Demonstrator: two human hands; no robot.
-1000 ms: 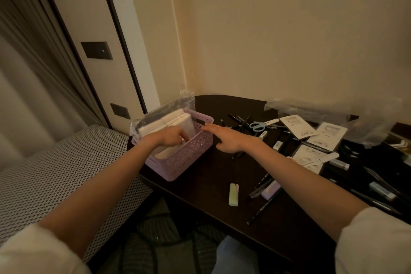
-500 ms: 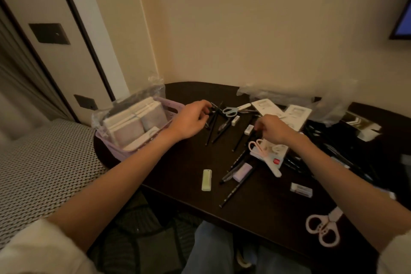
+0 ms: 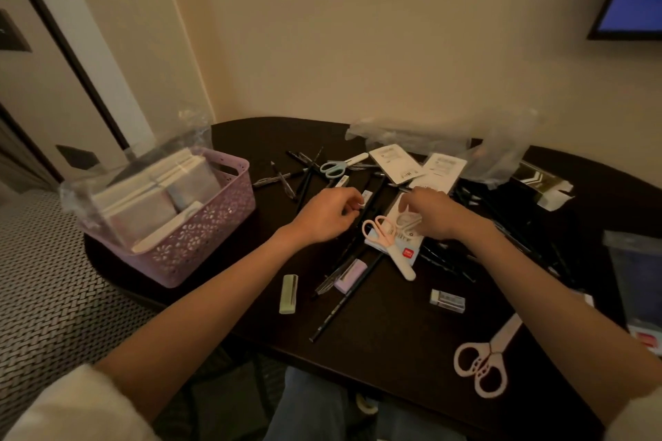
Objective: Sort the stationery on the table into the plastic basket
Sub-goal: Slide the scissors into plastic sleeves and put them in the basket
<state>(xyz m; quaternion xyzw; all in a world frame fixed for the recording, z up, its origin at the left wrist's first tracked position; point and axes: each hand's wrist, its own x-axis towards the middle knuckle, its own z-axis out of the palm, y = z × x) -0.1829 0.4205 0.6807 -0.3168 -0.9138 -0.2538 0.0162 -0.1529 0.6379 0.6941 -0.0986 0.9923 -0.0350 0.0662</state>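
Two hands work over the tabletop (image 3: 394, 326): the left hand (image 3: 327, 215) pinches a small white eraser (image 3: 366, 198), the right hand's (image 3: 431, 215) grip state unclear above the pink scissors (image 3: 385, 243).

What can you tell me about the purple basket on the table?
The basket is a small lilac plastic tub with walls pierced in a flower pattern and a row of dots under the rim. It stands upright at the left end of the dark table, close to its edge. Inside, pale notebooks stand on edge, packed close, and clear plastic wrap spills over its left rim. Neither hand touches it.
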